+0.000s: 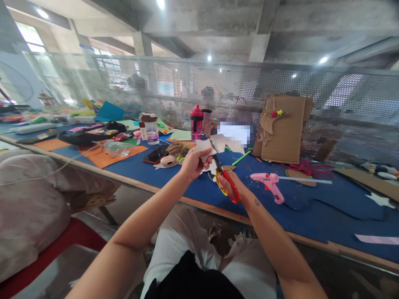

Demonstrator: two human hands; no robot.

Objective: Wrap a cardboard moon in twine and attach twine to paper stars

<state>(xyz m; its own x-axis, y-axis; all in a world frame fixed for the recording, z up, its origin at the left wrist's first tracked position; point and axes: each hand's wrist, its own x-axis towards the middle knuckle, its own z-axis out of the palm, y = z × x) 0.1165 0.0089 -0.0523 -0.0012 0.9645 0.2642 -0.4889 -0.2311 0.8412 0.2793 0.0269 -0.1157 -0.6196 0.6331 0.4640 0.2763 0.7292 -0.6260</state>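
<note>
My left hand (193,162) pinches a pale cut-out sheet of paper (218,146) and holds it up over the near edge of the blue table (311,216). My right hand (229,182) has its fingers through the red and yellow handles of a pair of scissors (225,178). The scissor blades point up into the paper's lower edge. Both hands hang just above the table's front edge, over my lap.
A pink glue gun (270,185) lies right of my hands. Brown cardboard panels (285,128) lean against the mesh fence behind. A phone (155,154), twine (176,148), a jar (150,128), a pink bottle (196,121) and orange paper (107,157) lie to the left. Paper scraps rest in my lap (222,238).
</note>
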